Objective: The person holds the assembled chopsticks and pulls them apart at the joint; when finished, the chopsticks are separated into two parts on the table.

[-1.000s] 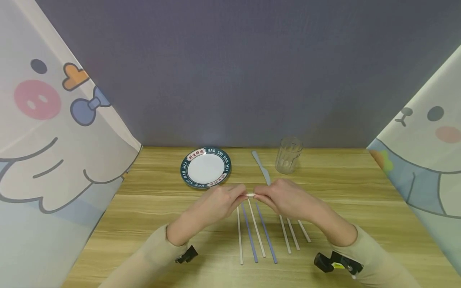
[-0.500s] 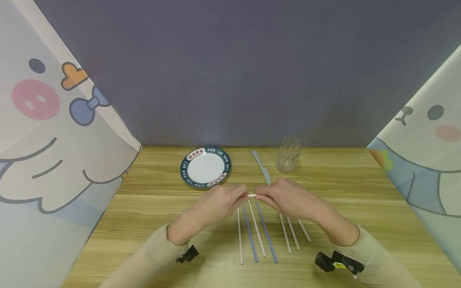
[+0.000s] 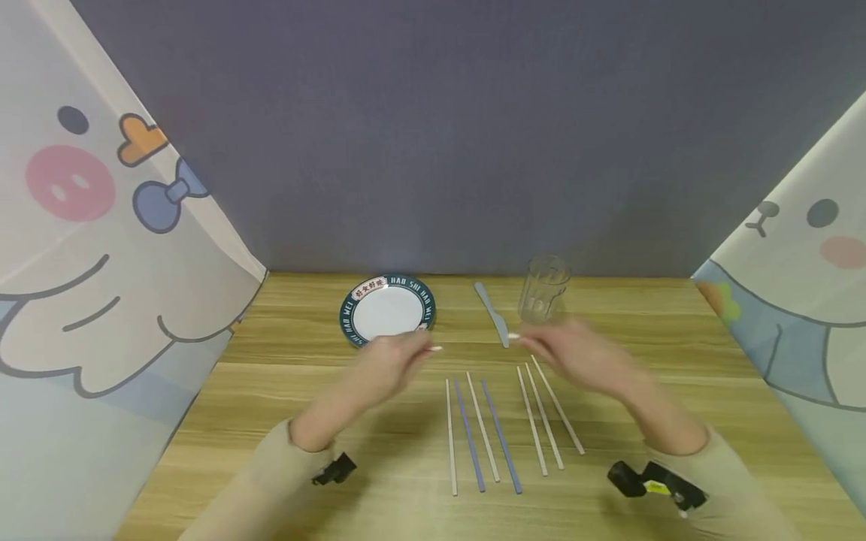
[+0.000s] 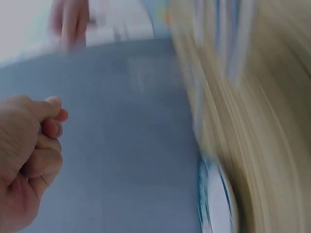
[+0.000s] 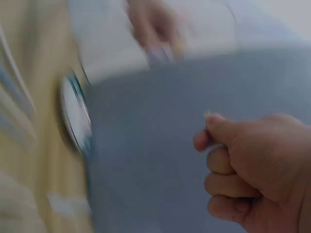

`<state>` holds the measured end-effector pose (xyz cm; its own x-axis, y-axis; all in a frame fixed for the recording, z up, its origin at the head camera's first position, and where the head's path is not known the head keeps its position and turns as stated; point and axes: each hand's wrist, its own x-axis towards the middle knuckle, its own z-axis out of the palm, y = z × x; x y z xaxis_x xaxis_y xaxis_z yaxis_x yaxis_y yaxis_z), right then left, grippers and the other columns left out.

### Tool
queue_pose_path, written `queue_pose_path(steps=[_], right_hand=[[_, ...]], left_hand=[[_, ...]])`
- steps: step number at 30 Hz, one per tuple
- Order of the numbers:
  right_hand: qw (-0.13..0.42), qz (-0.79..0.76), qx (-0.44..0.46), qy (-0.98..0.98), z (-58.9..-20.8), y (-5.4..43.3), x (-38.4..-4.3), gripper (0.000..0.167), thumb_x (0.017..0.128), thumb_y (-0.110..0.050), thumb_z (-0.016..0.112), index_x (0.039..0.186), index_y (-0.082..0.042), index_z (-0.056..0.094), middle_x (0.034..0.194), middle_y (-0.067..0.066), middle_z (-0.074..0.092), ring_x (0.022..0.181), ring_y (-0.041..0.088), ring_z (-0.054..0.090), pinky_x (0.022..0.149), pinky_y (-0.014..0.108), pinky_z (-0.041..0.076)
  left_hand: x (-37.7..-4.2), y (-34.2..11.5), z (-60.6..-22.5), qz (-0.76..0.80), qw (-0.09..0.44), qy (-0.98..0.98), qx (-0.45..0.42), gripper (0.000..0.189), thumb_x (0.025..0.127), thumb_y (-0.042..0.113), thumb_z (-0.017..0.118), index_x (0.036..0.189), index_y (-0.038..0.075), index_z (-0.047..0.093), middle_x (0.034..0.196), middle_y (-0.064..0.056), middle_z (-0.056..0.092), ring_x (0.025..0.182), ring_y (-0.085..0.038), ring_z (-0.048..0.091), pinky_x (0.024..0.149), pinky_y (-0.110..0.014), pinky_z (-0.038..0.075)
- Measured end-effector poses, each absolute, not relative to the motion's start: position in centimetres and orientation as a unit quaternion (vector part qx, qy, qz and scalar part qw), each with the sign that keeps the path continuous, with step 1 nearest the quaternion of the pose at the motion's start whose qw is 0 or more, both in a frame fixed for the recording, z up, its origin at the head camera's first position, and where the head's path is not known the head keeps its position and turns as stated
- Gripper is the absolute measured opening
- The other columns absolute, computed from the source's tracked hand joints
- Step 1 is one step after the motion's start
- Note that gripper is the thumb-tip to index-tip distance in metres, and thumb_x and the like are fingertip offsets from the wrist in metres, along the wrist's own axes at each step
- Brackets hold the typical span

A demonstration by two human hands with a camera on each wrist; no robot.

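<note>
My left hand (image 3: 386, 367) is raised near the plate's lower edge, pinching a short white piece (image 3: 437, 349) between thumb and fingers. To the right, my right hand (image 3: 575, 355) pinches another short white piece (image 3: 514, 336), close to the knife's lower end. The hands are apart from each other, and each piece shows only a small tip. In the left wrist view the thumb and index finger of the left hand (image 4: 29, 155) meet. A pale tip shows at the right thumb (image 5: 216, 121) in the right wrist view. Motion blurs both hands.
Several thin white and blue sticks (image 3: 469, 436) lie side by side below the hands. Three more white sticks (image 3: 540, 417) lie right of them. Behind are a green-rimmed plate (image 3: 388, 314), a grey knife (image 3: 491, 312) and a clear glass (image 3: 543, 289). A grey wall (image 3: 440, 150) stands behind the table.
My hands held one short white bit between them; now they have moved apart and upward, left and right, each with a white piece. The three right-hand sticks are uncovered.
</note>
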<state>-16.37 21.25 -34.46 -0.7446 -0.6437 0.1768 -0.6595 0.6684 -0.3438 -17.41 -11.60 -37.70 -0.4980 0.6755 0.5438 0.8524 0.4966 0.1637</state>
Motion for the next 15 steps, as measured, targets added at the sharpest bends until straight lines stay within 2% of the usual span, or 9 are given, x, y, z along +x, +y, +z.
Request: queue_pose_path(steps=[2, 5, 8, 11, 15], right_hand=[[0.037, 0.201, 0.324, -0.924, -33.9, 24.1, -16.3, 0.023, 0.111, -0.017, 0.057, 0.09, -0.021, 0.065, 0.066, -0.017, 0.038, 0.057, -0.007, 0.029, 0.058, 0.022, 0.042], [0.062, 0.205, 0.323, -0.922, -33.8, 27.3, -16.2, 0.03, 0.108, -0.011, 0.06, 0.084, -0.027, 0.052, 0.068, -0.018, 0.029, 0.058, -0.007, 0.021, 0.059, 0.021, 0.034], [0.087, 0.196, 0.333, -0.918, -34.7, 28.9, -16.3, 0.026, 0.107, -0.008, 0.062, 0.09, -0.028, 0.06, 0.073, -0.021, 0.042, 0.059, -0.008, 0.025, 0.061, 0.021, 0.036], [0.104, 0.185, 0.324, -0.922, -36.1, 29.6, -16.6, 0.022, 0.104, -0.002, 0.062, 0.101, -0.022, 0.071, 0.088, -0.016, 0.064, 0.067, -0.009, 0.038, 0.065, 0.024, 0.044], [0.093, 0.185, 0.307, -0.929, -38.3, 30.6, -17.0, 0.022, 0.102, 0.004, 0.06, 0.115, -0.007, 0.075, 0.101, -0.002, 0.066, 0.074, -0.005, 0.041, 0.063, 0.024, 0.042]], left_hand=[[-17.7, -13.9, -37.9, -0.225, 0.218, -0.852, -0.42, 0.019, 0.092, 0.001, 0.077, 0.089, 0.011, 0.062, 0.07, 0.005, 0.063, 0.06, -0.002, 0.051, 0.053, -0.016, 0.046], [-17.9, -16.4, -38.5, -0.236, 0.217, -0.861, -0.394, 0.02, 0.091, -0.001, 0.078, 0.088, 0.01, 0.061, 0.071, 0.004, 0.062, 0.064, -0.002, 0.05, 0.054, -0.018, 0.046], [-18.1, -17.2, -39.1, -0.244, 0.2, -0.863, -0.394, 0.014, 0.095, 0.001, 0.075, 0.092, 0.009, 0.064, 0.077, 0.003, 0.066, 0.069, -0.004, 0.058, 0.059, -0.02, 0.054], [-18.2, -17.2, -40.0, -0.247, 0.184, -0.867, -0.391, 0.011, 0.095, -0.001, 0.072, 0.094, 0.008, 0.067, 0.083, 0.001, 0.069, 0.078, -0.008, 0.067, 0.07, -0.022, 0.061], [-18.6, -16.8, -41.4, -0.247, 0.17, -0.871, -0.39, 0.01, 0.092, -0.003, 0.07, 0.098, 0.006, 0.073, 0.092, 0.0, 0.068, 0.082, -0.01, 0.068, 0.073, -0.021, 0.062]])
